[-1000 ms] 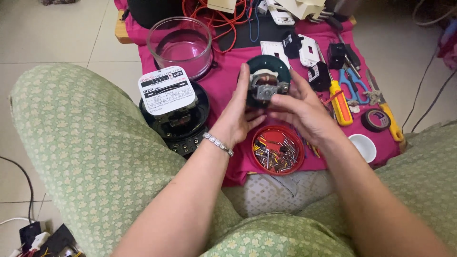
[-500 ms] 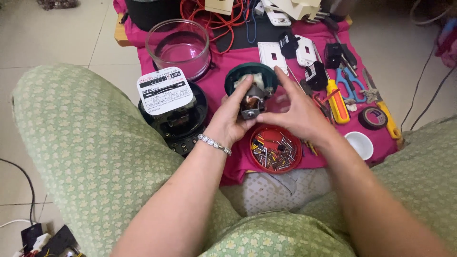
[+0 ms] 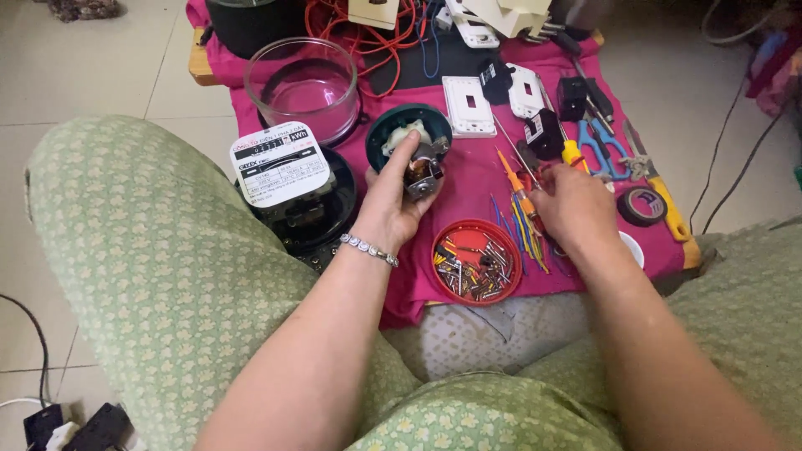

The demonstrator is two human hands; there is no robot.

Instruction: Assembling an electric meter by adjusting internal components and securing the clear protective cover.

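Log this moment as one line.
left hand: holds motor part | right hand: on screwdrivers | red lid: screws

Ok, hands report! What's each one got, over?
Left hand holds round dark part. Right hand empty, over screwdrivers. Red screw lid between.

The cloth (image 3: pixel 480 179) is magenta; the lid (image 3: pixel 477 261) of screws near its front edge is red. The trousers (image 3: pixel 159 276) are pale green with small cream flowers. The round part (image 3: pixel 409 138) is dark teal.
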